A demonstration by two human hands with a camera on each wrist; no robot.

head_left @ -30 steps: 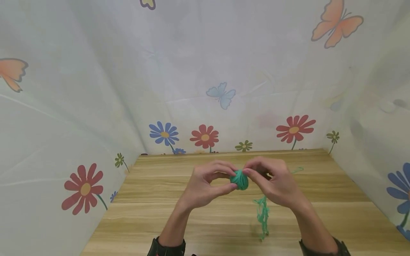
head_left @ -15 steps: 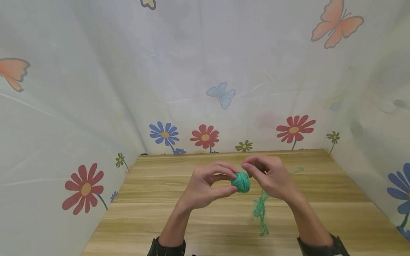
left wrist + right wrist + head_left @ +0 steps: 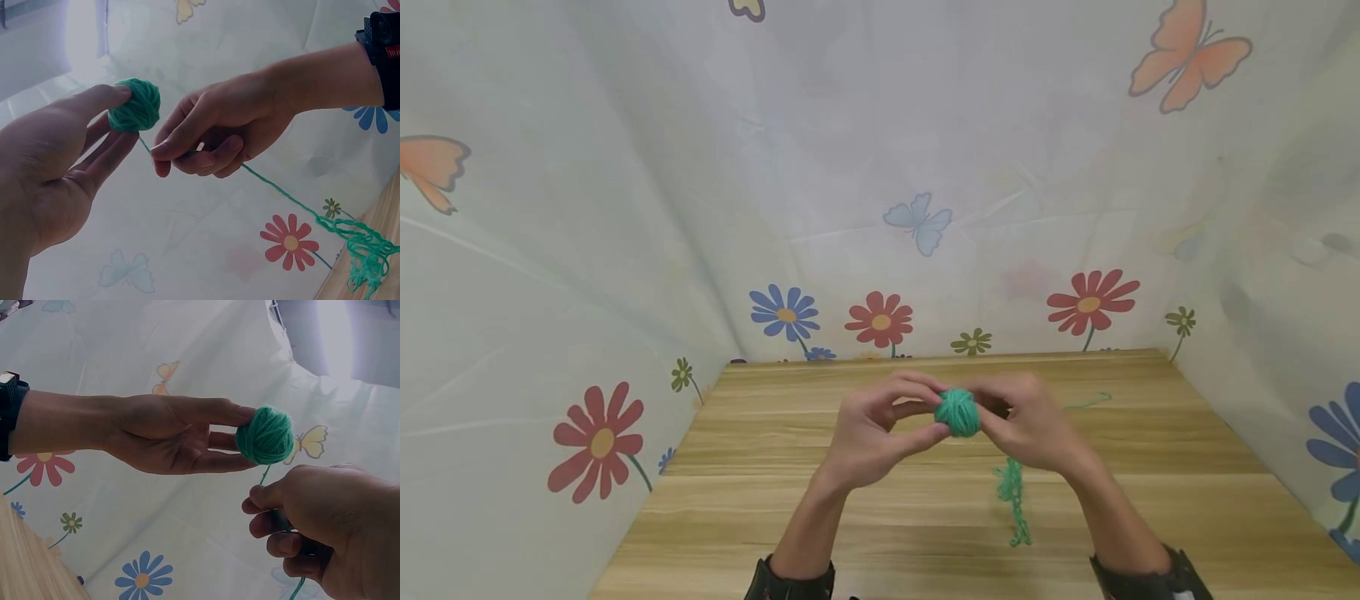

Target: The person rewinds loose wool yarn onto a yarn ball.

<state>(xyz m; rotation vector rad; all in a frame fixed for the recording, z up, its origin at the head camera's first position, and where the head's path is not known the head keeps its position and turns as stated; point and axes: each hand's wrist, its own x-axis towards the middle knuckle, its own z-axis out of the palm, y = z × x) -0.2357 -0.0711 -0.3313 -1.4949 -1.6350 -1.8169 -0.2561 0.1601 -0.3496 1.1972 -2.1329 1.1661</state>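
A small ball of green yarn [image 3: 958,412] is held above the table by my left hand [image 3: 868,433], thumb on one side and fingertips on the other. My right hand [image 3: 1026,421] is close beside the ball. In the right wrist view, a single strand [image 3: 265,474] runs from the ball [image 3: 265,435] down into my right hand [image 3: 325,525], pinched between thumb and curled forefinger. Past that hand, in the left wrist view, the strand [image 3: 278,189] stretches on to a loose tangle of yarn [image 3: 362,250].
Below the hands is a wood-grain table [image 3: 760,500]. The hanging tangle [image 3: 1013,500] shows under my right hand, and a thin yarn loop [image 3: 1090,401] lies toward the back right. Pale curtains [image 3: 820,150] printed with flowers and butterflies enclose the table's back and sides.
My right hand rose above the ball drawing the strand up, then came down behind its right side. The ball turned slightly in my left fingers; the tangle shifted a little.
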